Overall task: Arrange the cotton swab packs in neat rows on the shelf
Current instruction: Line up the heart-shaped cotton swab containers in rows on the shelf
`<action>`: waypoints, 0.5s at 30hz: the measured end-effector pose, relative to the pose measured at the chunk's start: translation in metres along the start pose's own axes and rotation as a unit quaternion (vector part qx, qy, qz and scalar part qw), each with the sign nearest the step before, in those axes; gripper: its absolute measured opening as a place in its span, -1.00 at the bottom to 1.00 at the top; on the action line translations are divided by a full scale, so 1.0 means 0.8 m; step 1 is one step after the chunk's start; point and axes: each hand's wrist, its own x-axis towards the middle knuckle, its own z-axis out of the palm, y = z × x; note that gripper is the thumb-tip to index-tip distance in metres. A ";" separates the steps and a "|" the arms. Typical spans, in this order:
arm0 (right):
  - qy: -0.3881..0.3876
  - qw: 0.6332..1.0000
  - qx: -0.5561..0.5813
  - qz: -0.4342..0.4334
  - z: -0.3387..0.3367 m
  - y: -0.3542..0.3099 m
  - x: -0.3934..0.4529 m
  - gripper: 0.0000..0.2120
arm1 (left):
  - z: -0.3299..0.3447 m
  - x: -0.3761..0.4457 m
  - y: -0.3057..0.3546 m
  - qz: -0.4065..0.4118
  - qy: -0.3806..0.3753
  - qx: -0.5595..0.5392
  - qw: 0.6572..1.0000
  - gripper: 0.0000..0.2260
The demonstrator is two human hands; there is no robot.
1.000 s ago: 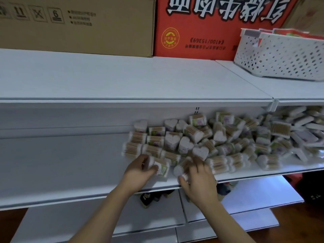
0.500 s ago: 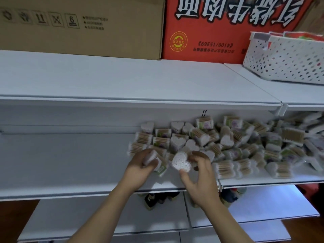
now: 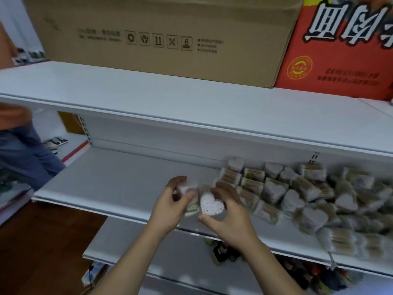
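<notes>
A jumbled heap of heart-shaped cotton swab packs (image 3: 297,194) covers the right half of the white middle shelf (image 3: 119,184). My right hand (image 3: 227,218) holds one heart-shaped pack (image 3: 211,204) with its white swab tips facing me. My left hand (image 3: 170,205) grips another pack (image 3: 187,190) just to the left, a green label showing below its fingers. Both hands hover over the shelf's front part, at the left end of the heap.
A brown carton (image 3: 161,39) and a red carton (image 3: 340,50) stand on the top shelf (image 3: 148,96). A person in an orange top and blue trousers (image 3: 19,150) stands at the far left. Dark goods (image 3: 225,252) lie on the lower shelf.
Both hands have lifted their packs off the heap and carried them left. The view has swung left, showing the bare left part of the shelf and the person beside it.
</notes>
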 end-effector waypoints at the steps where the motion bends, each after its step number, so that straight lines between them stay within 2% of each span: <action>1: -0.030 1.000 0.007 -0.003 0.012 -0.011 0.006 -0.32 | -0.018 -0.001 -0.003 0.002 0.006 0.002 1.000 -0.52; 3: -0.074 0.997 0.012 -0.010 0.040 -0.034 0.018 -0.30 | -0.054 -0.004 -0.009 0.005 0.014 0.002 1.000 -0.59; 6: -0.055 0.997 0.051 -0.001 0.090 -0.074 0.032 -0.50 | -0.115 -0.005 -0.024 -0.005 0.016 -0.004 1.000 -0.71; 10: -0.031 0.973 0.199 0.113 0.158 -0.133 0.047 -0.53 | -0.210 -0.001 -0.041 -0.049 -0.002 -0.012 0.999 -0.65; 12: -0.022 0.963 0.240 0.120 0.190 -0.154 0.056 -0.56 | -0.256 0.006 -0.050 -0.078 -0.006 -0.051 0.996 -0.65; 15: -0.018 0.966 0.231 0.112 0.230 -0.179 0.071 -0.59 | -0.312 0.015 -0.057 -0.094 -0.011 -0.072 0.993 -0.65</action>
